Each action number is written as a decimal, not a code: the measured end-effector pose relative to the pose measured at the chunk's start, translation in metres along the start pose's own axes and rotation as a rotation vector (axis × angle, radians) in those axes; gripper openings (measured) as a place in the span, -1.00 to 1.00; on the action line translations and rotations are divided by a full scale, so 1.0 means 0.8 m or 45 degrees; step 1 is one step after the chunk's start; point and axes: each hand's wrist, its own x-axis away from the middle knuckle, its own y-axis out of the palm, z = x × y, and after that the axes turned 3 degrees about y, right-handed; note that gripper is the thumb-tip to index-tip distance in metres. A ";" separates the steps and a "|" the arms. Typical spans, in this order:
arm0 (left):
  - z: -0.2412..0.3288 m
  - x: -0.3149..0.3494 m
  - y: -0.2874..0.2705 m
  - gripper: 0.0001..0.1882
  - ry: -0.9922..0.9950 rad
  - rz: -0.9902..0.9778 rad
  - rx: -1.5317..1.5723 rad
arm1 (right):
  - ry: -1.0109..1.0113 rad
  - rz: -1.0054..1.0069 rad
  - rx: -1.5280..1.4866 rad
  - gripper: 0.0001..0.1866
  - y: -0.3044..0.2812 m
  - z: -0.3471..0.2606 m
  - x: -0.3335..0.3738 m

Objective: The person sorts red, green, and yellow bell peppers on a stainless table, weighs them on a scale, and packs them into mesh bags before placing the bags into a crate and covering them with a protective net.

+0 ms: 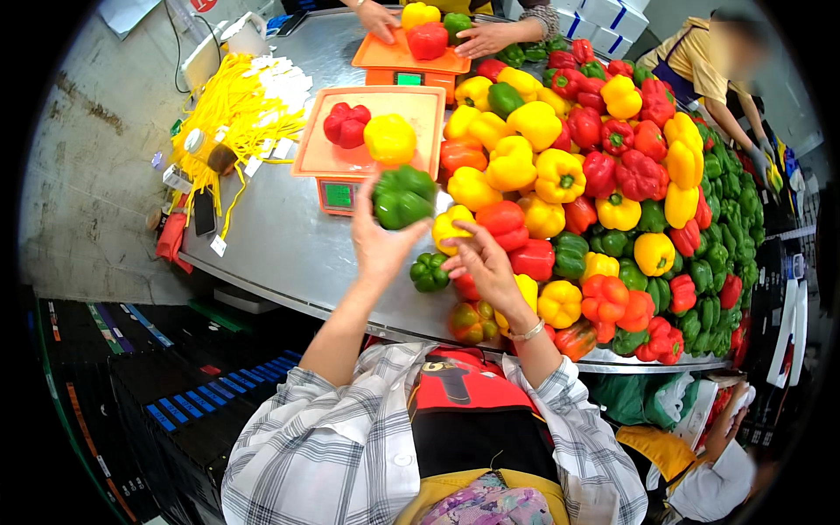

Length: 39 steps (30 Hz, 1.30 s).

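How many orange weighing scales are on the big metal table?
2. The nearer scale is just beyond the left hand; the farther scale stands behind it. The pepper pile may hide more.

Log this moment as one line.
left hand: holds green pepper | right hand: open at pepper pile, contact unclear | nearer scale: red pepper, yellow pepper on top

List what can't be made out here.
Head view:
Green pepper in left hand: far side hidden by its near side.
Right hand touching yellow pepper or not: fingers overlap it.
Near scale's display: too small to read.
Person across the table: cut off by top edge.
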 end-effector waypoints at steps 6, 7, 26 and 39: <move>-0.076 -0.088 -0.060 -0.02 -0.005 0.240 -0.344 | 0.180 -0.252 0.110 -0.74 0.064 0.026 -0.004; -0.089 -0.097 -0.060 0.02 -0.014 0.224 -0.350 | 0.205 -0.272 0.108 -0.74 0.075 0.026 -0.005; -0.272 0.056 -0.154 -0.90 -0.348 0.218 -0.548 | -0.398 0.001 1.857 -0.85 0.101 0.103 -0.035; -0.182 -0.074 -0.178 -0.73 -0.021 0.179 -0.256 | -0.275 0.070 1.939 -0.94 0.115 0.102 -0.055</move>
